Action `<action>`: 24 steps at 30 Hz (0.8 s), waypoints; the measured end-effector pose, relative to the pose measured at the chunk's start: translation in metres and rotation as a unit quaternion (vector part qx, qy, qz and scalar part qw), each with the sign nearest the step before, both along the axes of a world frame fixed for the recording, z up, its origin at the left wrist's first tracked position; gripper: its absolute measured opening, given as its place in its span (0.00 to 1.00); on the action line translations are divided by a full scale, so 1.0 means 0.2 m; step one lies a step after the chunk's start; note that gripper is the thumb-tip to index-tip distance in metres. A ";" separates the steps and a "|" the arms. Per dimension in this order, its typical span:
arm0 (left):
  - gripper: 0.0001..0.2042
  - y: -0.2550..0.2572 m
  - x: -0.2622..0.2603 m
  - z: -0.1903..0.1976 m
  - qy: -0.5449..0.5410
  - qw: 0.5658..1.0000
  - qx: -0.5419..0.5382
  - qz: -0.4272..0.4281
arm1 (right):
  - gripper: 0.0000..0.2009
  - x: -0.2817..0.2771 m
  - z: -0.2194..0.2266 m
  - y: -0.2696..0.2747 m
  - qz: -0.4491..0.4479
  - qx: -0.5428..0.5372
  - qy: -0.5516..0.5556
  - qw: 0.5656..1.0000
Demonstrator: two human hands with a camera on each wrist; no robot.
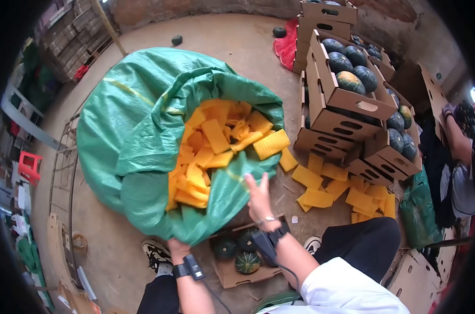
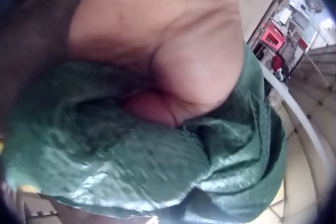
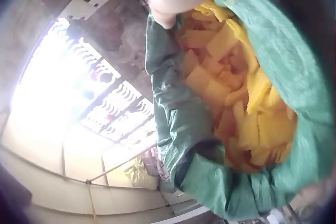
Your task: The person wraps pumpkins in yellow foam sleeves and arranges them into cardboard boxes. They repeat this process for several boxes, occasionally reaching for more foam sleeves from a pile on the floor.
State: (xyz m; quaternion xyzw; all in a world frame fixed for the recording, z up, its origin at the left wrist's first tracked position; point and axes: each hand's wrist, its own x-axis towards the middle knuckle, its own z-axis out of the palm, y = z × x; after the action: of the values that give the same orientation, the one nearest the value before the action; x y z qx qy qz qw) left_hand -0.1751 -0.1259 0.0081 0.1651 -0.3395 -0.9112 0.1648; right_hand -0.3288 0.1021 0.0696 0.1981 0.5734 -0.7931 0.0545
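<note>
A big green woven sack lies with its mouth wide, full of yellow foam net sleeves. At the sack's near rim, my left hand grips a bunched fold of the green fabric; in the left wrist view the thumb presses into that fold and the other fingers are hidden. My right hand is at the rim's right side, its thumb and fingers spread apart against the fabric. Seen from the right wrist, this hand covers the top of the mouth, with the sleeves below it.
Below my arms lies a cardboard box with several dark green squashes. Stacked boxes of squashes rise at the right. Loose foam sleeves are scattered on the floor. A metal rack and red stool stand at left.
</note>
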 end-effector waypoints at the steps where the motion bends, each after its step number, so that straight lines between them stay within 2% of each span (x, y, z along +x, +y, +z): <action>1: 0.23 -0.04 0.04 0.07 -0.037 0.994 -0.101 0.005 | 0.37 -0.07 -0.08 -0.05 0.032 -0.001 0.001 1.000; 2: 0.22 -0.06 0.07 0.19 -0.070 0.977 -0.201 0.011 | 0.34 -0.14 -0.14 -0.08 0.064 -0.003 0.003 0.998; 3: 0.21 -0.09 0.05 0.31 -0.015 0.994 -0.110 -0.020 | 0.29 -0.19 -0.21 -0.10 0.129 -0.140 -0.105 0.976; 4: 0.20 -0.13 0.01 0.37 0.040 0.998 -0.018 -0.049 | 0.24 -0.25 -0.30 -0.12 0.193 -0.274 -0.207 0.919; 5: 0.20 -0.22 -0.02 0.35 0.043 0.998 -0.019 -0.050 | 0.12 -0.30 -0.52 -0.18 0.171 -0.321 -0.187 0.913; 6: 0.19 -0.34 -0.03 0.29 -0.022 0.985 -0.169 -0.016 | 0.12 -0.32 -0.49 -0.18 0.172 -0.319 -0.188 0.913; 7: 0.18 -0.44 -0.01 0.22 -0.091 0.945 -0.313 0.017 | 0.13 -0.33 -0.43 -0.18 0.150 -0.380 -0.173 0.896; 8: 0.18 -0.52 0.05 0.11 -0.096 0.945 -0.311 0.017 | 0.14 -0.33 -0.40 -0.17 0.126 -0.439 -0.158 0.876; 9: 0.18 -0.60 0.13 -0.01 -0.245 0.915 -0.286 0.143 | 0.16 -0.34 -0.43 -0.18 0.149 -0.439 -0.183 0.867; 10: 0.19 -0.64 0.19 -0.09 -0.379 0.850 -0.251 0.265 | 0.17 -0.34 -0.50 -0.18 0.210 -0.530 -0.139 0.810; 11: 0.19 -0.58 0.26 -0.09 -0.408 0.850 -0.264 0.205 | 0.17 -0.36 -0.47 -0.20 0.174 -0.570 -0.141 0.791; 12: 0.20 -0.41 0.34 0.00 -0.444 0.840 -0.277 0.142 | 0.18 -0.33 -0.42 -0.23 0.132 -0.609 -0.150 0.767; 13: 0.18 -0.05 0.19 0.33 -0.513 0.840 -0.151 0.095 | 0.19 -0.32 -0.34 -0.26 0.093 -0.587 -0.141 0.792; 14: 0.20 0.08 0.18 0.37 -0.468 0.874 -0.064 -0.111 | 0.22 -0.31 -0.29 -0.31 0.066 -0.588 -0.147 0.792; 15: 0.26 0.24 0.14 0.37 -0.280 0.922 -0.043 -0.263 | 0.22 -0.28 -0.19 -0.34 0.094 -0.616 -0.123 0.773; 16: 0.34 0.39 0.04 0.42 -0.145 0.947 -0.049 -0.282 | 0.22 -0.27 -0.10 -0.35 0.124 -0.641 -0.093 0.751; 17: 0.35 0.46 -0.10 0.40 -0.112 0.967 0.012 -0.229 | 0.22 -0.24 -0.09 -0.35 0.168 -0.622 -0.130 0.754; 18: 0.34 0.42 -0.22 0.25 -0.079 0.963 0.116 -0.229 | 0.21 -0.22 -0.09 -0.34 0.210 -0.599 -0.164 0.755; 19: 0.32 0.43 -0.40 0.40 -0.139 0.962 0.190 -0.140 | 0.19 -0.21 -0.20 -0.33 0.261 -0.586 -0.118 0.758; 20: 0.32 0.37 -0.49 0.38 -0.232 0.951 0.196 -0.049 | 0.19 -0.22 -0.21 -0.28 0.324 -0.495 -0.079 0.803; 21: 0.25 0.31 -0.55 0.31 -0.244 0.944 0.202 -0.087 | 0.20 -0.22 -0.25 -0.23 0.340 -0.486 -0.055 0.803; 22: 0.23 0.25 -0.56 0.18 -0.217 0.937 0.240 -0.129 | 0.21 -0.23 -0.30 -0.17 0.354 -0.477 -0.033 0.804; 24: 0.24 0.20 -0.58 0.10 -0.045 0.986 0.104 -0.118 | 0.22 -0.27 -0.41 0.00 0.265 -0.446 -0.133 0.844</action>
State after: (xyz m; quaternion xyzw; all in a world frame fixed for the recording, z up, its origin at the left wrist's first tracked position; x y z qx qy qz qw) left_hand -0.2910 -0.0861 0.0275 0.1809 -0.2672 -0.9462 0.0223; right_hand -0.3822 0.1026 -0.0134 0.0963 0.1756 -0.8845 0.4213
